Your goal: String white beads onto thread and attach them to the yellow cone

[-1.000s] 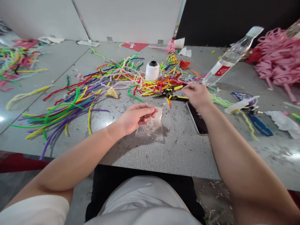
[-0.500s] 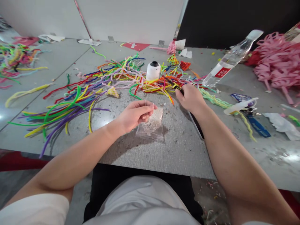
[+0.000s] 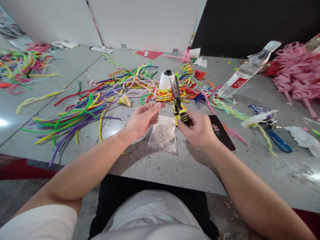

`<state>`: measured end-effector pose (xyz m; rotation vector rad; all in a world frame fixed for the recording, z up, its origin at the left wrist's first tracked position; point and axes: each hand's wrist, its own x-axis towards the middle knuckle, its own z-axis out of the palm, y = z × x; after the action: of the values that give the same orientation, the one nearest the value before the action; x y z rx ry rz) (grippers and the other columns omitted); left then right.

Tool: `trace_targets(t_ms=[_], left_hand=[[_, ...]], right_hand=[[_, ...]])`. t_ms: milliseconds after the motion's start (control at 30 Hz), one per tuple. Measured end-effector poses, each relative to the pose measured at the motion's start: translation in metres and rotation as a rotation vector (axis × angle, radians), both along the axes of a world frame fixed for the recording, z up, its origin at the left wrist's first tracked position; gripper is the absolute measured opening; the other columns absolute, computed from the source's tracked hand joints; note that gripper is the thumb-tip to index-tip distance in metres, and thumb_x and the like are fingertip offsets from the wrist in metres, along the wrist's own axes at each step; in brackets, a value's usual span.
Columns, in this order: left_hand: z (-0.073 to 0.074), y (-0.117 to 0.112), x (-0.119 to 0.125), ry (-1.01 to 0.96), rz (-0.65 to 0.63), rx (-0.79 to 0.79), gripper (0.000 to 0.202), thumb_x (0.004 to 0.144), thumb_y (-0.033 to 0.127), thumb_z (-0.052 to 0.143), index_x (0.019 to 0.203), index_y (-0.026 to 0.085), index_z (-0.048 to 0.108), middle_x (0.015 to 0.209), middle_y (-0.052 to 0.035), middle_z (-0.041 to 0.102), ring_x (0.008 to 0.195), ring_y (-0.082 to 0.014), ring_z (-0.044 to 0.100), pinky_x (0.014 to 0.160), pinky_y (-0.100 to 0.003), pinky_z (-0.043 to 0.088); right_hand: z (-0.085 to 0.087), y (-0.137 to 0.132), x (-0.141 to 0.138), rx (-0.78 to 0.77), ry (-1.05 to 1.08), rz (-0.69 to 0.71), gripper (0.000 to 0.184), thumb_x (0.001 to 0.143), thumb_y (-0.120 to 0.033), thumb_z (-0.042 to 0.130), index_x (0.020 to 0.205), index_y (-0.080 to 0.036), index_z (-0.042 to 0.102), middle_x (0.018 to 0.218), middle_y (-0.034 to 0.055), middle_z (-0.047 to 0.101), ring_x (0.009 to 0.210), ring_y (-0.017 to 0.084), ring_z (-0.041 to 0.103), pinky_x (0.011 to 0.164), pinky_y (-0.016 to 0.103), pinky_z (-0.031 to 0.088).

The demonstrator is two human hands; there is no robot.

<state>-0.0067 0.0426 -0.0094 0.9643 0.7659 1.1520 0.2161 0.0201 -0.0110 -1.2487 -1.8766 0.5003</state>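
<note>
My right hand [image 3: 200, 128] is wrapped round the yellow-and-black handles of a pair of pliers [image 3: 178, 103]. Their long narrow jaws point up and stand slightly apart. To the left, my left hand [image 3: 143, 120] is closed in a pinch, thumb against fingers, on a thin pale strand [image 3: 151, 105]; most of it is hidden or too fine to make out. Between and below the hands lies a clear zip bag [image 3: 163, 133] of small pale pieces. A white bottle with a black top [image 3: 165, 80] stands behind the plier jaws.
Pipe cleaners [image 3: 75, 116] in many colours spread across the table, left and behind. A dark phone [image 3: 222, 133] lies by my right wrist. Farther right are a tilted clear water bottle [image 3: 247, 71], a blue strap [image 3: 278, 140] and a pink ribbon pile [image 3: 295, 70].
My right hand has come back from the pipe cleaner pile toward my left hand, now with the pliers raised. The phone and bag are more exposed. My left hand keeps its pinch.
</note>
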Motion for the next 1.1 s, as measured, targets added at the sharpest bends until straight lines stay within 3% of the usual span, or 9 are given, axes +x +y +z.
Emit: trace_targets(t_ms=[100, 233, 433, 600, 700, 800, 867, 933, 1100], left_hand=[[-0.002, 0.001, 0.000, -0.011, 0.000, 0.089, 0.044, 0.084, 0.056, 0.092, 0.086, 0.014, 0.076, 0.061, 0.0104, 0.029, 0.052, -0.0053, 0.023, 0.050, -0.022, 0.022], [-0.004, 0.003, 0.000, 0.002, 0.041, 0.145, 0.045, 0.074, 0.053, 0.100, 0.079, 0.015, 0.076, 0.058, 0.0092, 0.036, 0.051, -0.0048, 0.026, 0.051, -0.024, 0.020], [-0.008, 0.004, -0.003, 0.046, 0.027, 0.188, 0.042, 0.074, 0.053, 0.099, 0.081, 0.017, 0.079, 0.059, 0.0063, 0.047, 0.053, -0.0062, 0.035, 0.052, -0.025, 0.023], [-0.004, 0.002, -0.002, 0.003, -0.020, 0.200, 0.052, 0.073, 0.061, 0.098, 0.072, 0.016, 0.073, 0.058, 0.0080, 0.039, 0.052, -0.0048, 0.029, 0.051, -0.026, 0.021], [0.000, 0.000, -0.001, 0.003, -0.021, 0.202, 0.052, 0.074, 0.061, 0.098, 0.071, 0.016, 0.073, 0.059, 0.0085, 0.036, 0.051, -0.0043, 0.027, 0.051, -0.026, 0.022], [0.002, -0.002, -0.001, 0.022, -0.004, 0.210, 0.053, 0.074, 0.062, 0.097, 0.070, 0.016, 0.071, 0.060, 0.0081, 0.037, 0.051, -0.0044, 0.027, 0.050, -0.027, 0.022], [0.002, -0.002, -0.001, 0.031, -0.004, 0.212, 0.055, 0.074, 0.062, 0.097, 0.066, 0.016, 0.068, 0.060, 0.0077, 0.038, 0.051, -0.0045, 0.028, 0.050, -0.027, 0.023], [0.002, -0.003, -0.001, 0.032, -0.008, 0.217, 0.055, 0.075, 0.062, 0.097, 0.066, 0.016, 0.068, 0.060, 0.0074, 0.038, 0.051, -0.0044, 0.028, 0.050, -0.026, 0.024], [0.006, -0.005, -0.002, -0.016, -0.029, 0.192, 0.051, 0.078, 0.058, 0.096, 0.068, 0.014, 0.071, 0.058, 0.0078, 0.035, 0.051, -0.0040, 0.028, 0.050, -0.022, 0.025]], right_hand=[[-0.005, -0.008, -0.012, 0.062, -0.106, -0.015, 0.036, 0.085, -0.030, 0.067, 0.067, -0.027, 0.035, 0.061, -0.0028, 0.044, 0.060, 0.015, 0.038, 0.061, 0.034, 0.026], [-0.009, -0.007, -0.015, -0.005, -0.094, 0.101, 0.034, 0.087, -0.031, 0.062, 0.068, -0.027, 0.035, 0.062, -0.0037, 0.043, 0.059, 0.014, 0.038, 0.061, 0.034, 0.027], [-0.011, -0.003, -0.007, -0.011, -0.102, 0.255, 0.034, 0.091, -0.035, 0.062, 0.069, -0.026, 0.039, 0.063, -0.0044, 0.044, 0.060, 0.013, 0.038, 0.060, 0.032, 0.027], [-0.011, -0.003, -0.004, 0.054, -0.328, 0.398, 0.036, 0.096, -0.047, 0.068, 0.077, -0.025, 0.046, 0.075, 0.0017, 0.058, 0.070, 0.018, 0.052, 0.068, 0.033, 0.037], [-0.011, -0.005, -0.004, 0.063, -0.521, 0.292, 0.053, 0.089, -0.070, 0.076, 0.081, -0.026, 0.048, 0.081, 0.0066, 0.064, 0.075, 0.025, 0.060, 0.070, 0.037, 0.040], [-0.012, -0.008, -0.007, -0.021, -0.591, 0.019, 0.081, 0.066, -0.090, 0.084, 0.098, -0.021, 0.058, 0.094, 0.0147, 0.071, 0.087, 0.037, 0.070, 0.077, 0.044, 0.050], [-0.013, -0.011, -0.012, -0.084, -0.583, -0.139, 0.109, 0.054, -0.095, 0.087, 0.121, -0.013, 0.060, 0.111, 0.0240, 0.074, 0.103, 0.046, 0.073, 0.087, 0.052, 0.056], [-0.018, -0.015, -0.019, -0.119, -0.587, -0.157, 0.124, 0.055, -0.094, 0.087, 0.138, -0.007, 0.055, 0.127, 0.0311, 0.071, 0.120, 0.053, 0.070, 0.098, 0.059, 0.056], [-0.030, -0.017, -0.031, -0.130, -0.534, -0.115, 0.075, 0.081, -0.066, 0.076, 0.129, -0.011, 0.058, 0.121, 0.0278, 0.071, 0.116, 0.047, 0.070, 0.099, 0.059, 0.055]])
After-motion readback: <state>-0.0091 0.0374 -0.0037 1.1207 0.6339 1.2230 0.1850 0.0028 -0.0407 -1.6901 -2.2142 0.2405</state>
